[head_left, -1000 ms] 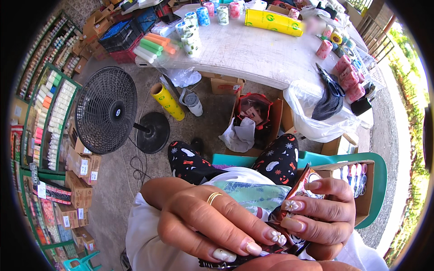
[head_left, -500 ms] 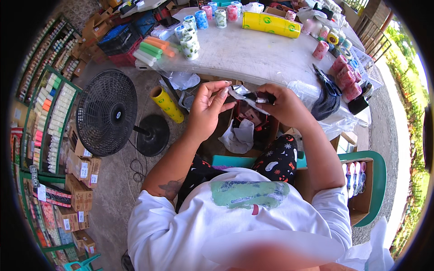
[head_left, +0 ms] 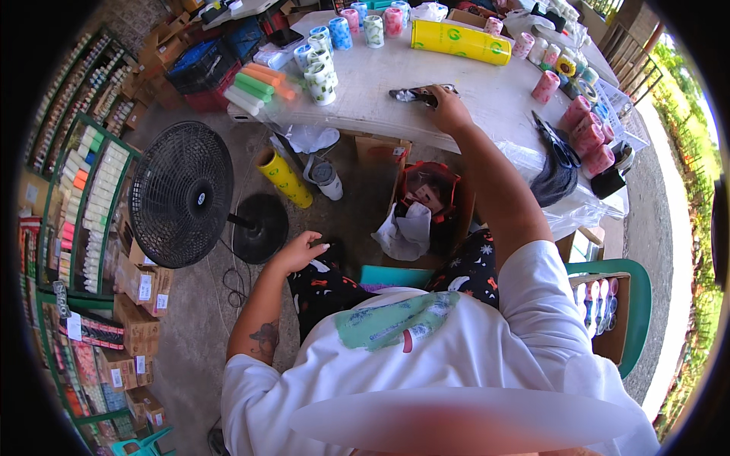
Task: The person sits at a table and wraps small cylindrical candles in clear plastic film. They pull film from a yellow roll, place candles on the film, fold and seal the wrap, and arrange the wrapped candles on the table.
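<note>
My right hand reaches out over the white table and rests on a small dark and silvery bundle lying there. Whether the fingers grip the bundle or only press on it is unclear. My left hand hangs low beside my left knee with its fingers loosely apart and nothing in it, close to the round base of a black standing fan. I sit with patterned dark trousers and a white shirt.
Several patterned rolls and a long yellow roll stand on the table. Pink rolls and black scissors lie at its right end. Under it are an open box with a white bag and a yellow roll. Shelves of goods line the left.
Both hands held the bundle close to the camera, then moved out over the table. Now my left hand has let go and dropped to my knee, and my right hand has set the bundle on the table.
</note>
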{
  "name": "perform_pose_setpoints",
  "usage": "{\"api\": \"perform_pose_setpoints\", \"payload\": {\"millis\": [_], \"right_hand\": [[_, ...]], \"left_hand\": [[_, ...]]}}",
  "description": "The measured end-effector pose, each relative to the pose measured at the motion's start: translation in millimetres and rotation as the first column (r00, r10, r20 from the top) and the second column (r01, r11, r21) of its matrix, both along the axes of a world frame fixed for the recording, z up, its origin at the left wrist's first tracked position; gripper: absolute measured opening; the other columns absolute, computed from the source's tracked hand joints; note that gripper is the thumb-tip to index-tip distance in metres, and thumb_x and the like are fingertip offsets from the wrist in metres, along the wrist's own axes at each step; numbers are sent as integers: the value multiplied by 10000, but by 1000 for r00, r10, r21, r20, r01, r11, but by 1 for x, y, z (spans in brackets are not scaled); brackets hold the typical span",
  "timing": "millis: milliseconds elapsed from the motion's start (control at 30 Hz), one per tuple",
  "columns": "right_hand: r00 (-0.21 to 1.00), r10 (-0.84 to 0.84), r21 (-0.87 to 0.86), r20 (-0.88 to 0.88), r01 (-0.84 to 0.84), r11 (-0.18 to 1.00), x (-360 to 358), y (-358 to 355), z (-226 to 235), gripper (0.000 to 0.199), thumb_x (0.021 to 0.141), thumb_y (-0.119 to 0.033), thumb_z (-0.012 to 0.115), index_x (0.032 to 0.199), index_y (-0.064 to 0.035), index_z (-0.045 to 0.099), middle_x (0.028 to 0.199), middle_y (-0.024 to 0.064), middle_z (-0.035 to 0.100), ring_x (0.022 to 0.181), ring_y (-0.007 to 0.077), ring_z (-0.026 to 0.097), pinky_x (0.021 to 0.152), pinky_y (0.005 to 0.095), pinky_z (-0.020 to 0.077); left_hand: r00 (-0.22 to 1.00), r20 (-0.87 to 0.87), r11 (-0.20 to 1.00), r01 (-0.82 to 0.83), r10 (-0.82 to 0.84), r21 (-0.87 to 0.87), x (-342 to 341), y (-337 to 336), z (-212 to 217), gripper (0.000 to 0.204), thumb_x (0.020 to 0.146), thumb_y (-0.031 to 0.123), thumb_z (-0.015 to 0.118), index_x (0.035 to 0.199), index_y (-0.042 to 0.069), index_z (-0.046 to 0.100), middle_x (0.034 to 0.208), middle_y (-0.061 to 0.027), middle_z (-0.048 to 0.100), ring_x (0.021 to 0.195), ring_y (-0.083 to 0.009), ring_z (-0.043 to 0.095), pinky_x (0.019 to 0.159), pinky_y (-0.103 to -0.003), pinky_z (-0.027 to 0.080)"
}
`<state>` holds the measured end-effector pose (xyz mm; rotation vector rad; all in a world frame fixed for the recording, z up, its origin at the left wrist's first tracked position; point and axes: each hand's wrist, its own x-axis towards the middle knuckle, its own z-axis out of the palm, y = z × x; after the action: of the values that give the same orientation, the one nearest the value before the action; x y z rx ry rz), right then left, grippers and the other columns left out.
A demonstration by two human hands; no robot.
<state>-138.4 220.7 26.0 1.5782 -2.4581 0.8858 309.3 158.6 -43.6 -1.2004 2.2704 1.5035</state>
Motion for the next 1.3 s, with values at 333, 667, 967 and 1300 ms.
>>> {"api": "perform_pose_setpoints", "payload": {"millis": [333,667,967,1300], "right_hand": [[940,-147,46,-307,168,985,-70,87,-9,777,840,-560,588,1442,-146,325,1468,182,332,1359,336,317,1102,449,270],[954,-133,-16,-269,133,991,-50,88,-3,776,833,-581,571,1413,-106,372,1417,189,406,1337,347,349,1090,444,281],[950,-212,-30,-227,211,977,-50,90,-3,750,839,-552,591,1371,-55,415,1393,185,433,1317,328,379,1082,402,313],[899,-369,-52,-237,367,929,-62,85,-13,684,865,-523,560,1359,-67,435,1394,167,438,1316,300,383,1091,375,313]], "left_hand": [[820,188,830,556,-540,-40,-170,-5,-135,551,837,397,669,1239,43,543,1256,-185,555,1186,-321,515,995,-382,408],[818,213,840,542,-535,25,-257,78,-301,577,809,492,653,1236,109,593,1345,-233,441,1168,-317,498,989,-409,401],[915,221,863,205,-336,462,-317,40,-240,438,835,413,660,1050,31,666,1025,-113,645,942,-186,583,803,-337,476],[823,-329,882,391,-463,-263,-262,-2,-97,657,873,306,646,1426,95,360,1504,-202,254,1384,-312,280,1094,-370,295]]}}
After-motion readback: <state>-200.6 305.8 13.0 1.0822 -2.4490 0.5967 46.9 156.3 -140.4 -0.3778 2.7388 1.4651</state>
